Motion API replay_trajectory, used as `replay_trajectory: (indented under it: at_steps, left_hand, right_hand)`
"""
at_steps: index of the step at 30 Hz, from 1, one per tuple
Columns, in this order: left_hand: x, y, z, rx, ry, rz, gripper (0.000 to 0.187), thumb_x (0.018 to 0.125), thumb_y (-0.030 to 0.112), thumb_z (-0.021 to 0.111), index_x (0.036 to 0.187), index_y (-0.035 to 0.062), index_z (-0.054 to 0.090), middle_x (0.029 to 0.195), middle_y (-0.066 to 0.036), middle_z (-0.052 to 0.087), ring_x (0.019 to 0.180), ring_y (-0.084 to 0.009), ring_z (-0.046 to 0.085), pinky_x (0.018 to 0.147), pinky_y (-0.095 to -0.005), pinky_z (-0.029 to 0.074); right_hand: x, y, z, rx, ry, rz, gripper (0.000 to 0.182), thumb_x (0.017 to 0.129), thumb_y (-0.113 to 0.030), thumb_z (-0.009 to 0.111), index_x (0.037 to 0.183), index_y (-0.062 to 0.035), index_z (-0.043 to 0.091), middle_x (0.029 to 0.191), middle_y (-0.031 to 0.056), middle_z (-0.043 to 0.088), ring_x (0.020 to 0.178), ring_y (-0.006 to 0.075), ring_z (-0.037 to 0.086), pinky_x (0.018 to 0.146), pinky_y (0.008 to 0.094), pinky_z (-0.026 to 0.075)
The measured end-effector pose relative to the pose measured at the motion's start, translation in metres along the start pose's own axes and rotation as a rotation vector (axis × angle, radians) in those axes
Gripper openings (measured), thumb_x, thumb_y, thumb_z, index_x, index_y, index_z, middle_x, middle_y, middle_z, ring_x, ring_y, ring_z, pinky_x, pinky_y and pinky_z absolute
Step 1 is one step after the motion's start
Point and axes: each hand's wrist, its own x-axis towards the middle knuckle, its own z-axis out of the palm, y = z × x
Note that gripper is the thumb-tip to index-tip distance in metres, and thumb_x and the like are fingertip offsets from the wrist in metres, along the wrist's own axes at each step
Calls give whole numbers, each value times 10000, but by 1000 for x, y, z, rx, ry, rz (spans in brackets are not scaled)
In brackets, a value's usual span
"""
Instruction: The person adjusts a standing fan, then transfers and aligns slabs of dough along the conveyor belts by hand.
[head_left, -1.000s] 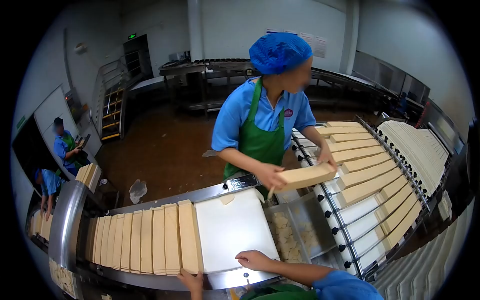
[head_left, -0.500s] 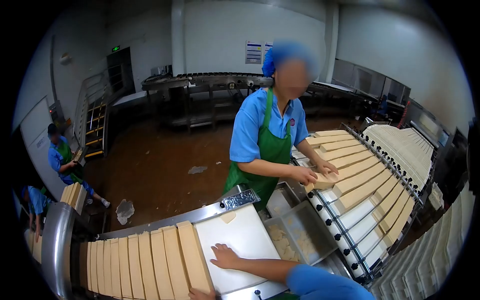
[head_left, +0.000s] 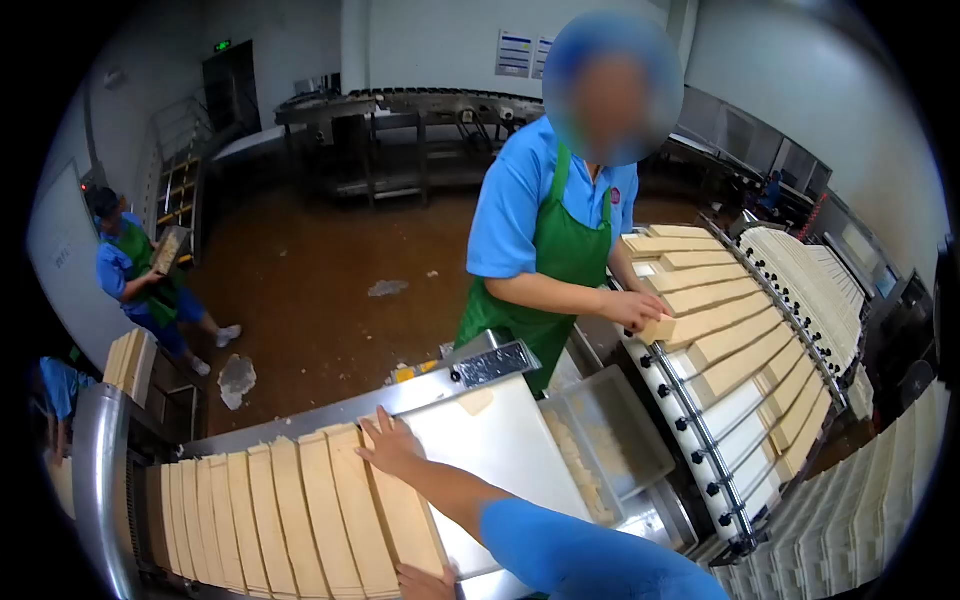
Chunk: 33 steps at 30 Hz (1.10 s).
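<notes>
Long pale dough-like strips (head_left: 262,520) lie side by side across a conveyor at the lower left. My right hand (head_left: 392,445) reaches across the white belt and holds the far end of the rightmost strip (head_left: 408,515), its fingers around that end. At the strip's near end is my left hand (head_left: 425,582), gripping there, partly cut off by the bottom edge. A small pale scrap (head_left: 476,402) lies on the white belt (head_left: 500,450) to the right of the strips.
Across from me a co-worker in a green apron (head_left: 545,310) handles a pale block (head_left: 655,328) at a fanned conveyor (head_left: 745,440) with rods and black knobs. Grey bins (head_left: 625,430) holding scraps stand between the conveyors. Farther left another person (head_left: 140,270) carries a tray.
My right hand has moved left from the bare white belt to the far end of the rightmost strip. My left hand stays at its near end. The view has shifted slightly.
</notes>
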Motion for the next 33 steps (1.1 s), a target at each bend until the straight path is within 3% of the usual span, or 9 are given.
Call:
replay_trajectory:
  at_steps: [5, 7, 8, 10, 11, 19, 24, 27, 33]
  left_hand:
    - [4, 14, -4, -427, -159, 37, 867, 865, 549, 471, 1306, -179, 305, 1243, -382, 430, 1112, -469, 474, 974, -484, 376]
    - [18, -23, -9, -1722, -776, -105, 884, 848, 519, 521, 1342, -160, 246, 1316, -374, 359, 1223, -467, 381, 1041, -481, 302]
    - [11, 10, -1, -1848, -537, -358, 817, 601, 345, 800, 1155, -114, 411, 1039, -285, 485, 977, -450, 488, 902, -475, 401]
    - [16, -2, 2, -1857, -571, -128, 821, 619, 489, 758, 1093, -109, 456, 1002, -259, 529, 923, -418, 519, 805, -483, 433]
    - [13, 6, -3, -1844, -481, -224, 790, 634, 455, 764, 1104, -93, 442, 1003, -260, 527, 909, -420, 524, 793, -480, 438]
    - [68, -22, -60, -2023, -670, 257, 849, 674, 365, 758, 1234, -60, 282, 1098, -281, 426, 811, -445, 573, 676, -486, 512]
    - [83, -24, -115, -2104, -528, -43, 700, 642, 201, 734, 1158, -52, 335, 1083, -294, 388, 1005, -451, 464, 857, -499, 431]
    - [97, -21, -162, -2274, -174, -37, 686, 598, 93, 702, 1185, -6, 360, 1142, -268, 355, 1080, -428, 384, 904, -458, 390]
    - [135, -75, -304, -2376, 97, 433, 763, 583, 82, 714, 1264, 40, 372, 1229, -225, 304, 1107, -413, 390, 957, -421, 363]
  right_hand:
    - [-16, 12, -17, 128, -88, 15, 720, 864, -583, 408, 1447, -193, 244, 1490, 191, 178, 1246, 358, 392, 1002, 446, 365]
    - [-7, 19, -5, 145, -104, 95, 713, 841, -524, 480, 1412, -134, 305, 1463, 218, 220, 1241, 368, 398, 1002, 454, 363]
    - [-2, 30, 12, 164, -27, 100, 725, 820, -515, 520, 1384, -95, 343, 1459, 228, 223, 1235, 374, 405, 997, 460, 365]
    - [-11, 59, 22, 233, 33, 136, 713, 782, -460, 588, 1357, -90, 385, 1400, 237, 311, 1196, 390, 435, 949, 476, 405]
    - [-33, 69, -14, 259, -12, 274, 732, 756, -444, 617, 1359, -101, 384, 1371, 237, 338, 1189, 392, 438, 934, 464, 424]
    - [-98, 196, -34, 166, 96, 554, 875, 673, -471, 669, 1347, -47, 306, 1436, 270, 146, 1303, 418, 279, 929, 512, 383]
    - [-168, 257, -42, 612, 352, 845, 891, 651, -385, 722, 1353, -115, 246, 1418, 274, 171, 1221, 427, 391, 960, 453, 410]
    - [-246, 307, -86, 792, 593, 941, 848, 669, -349, 700, 1339, -110, 240, 1342, 263, 254, 1186, 451, 410, 992, 463, 379]
    - [-396, 446, -120, 775, 929, 1203, 747, 747, -358, 646, 1321, -86, 253, 1219, 253, 347, 996, 455, 542, 850, 496, 473]
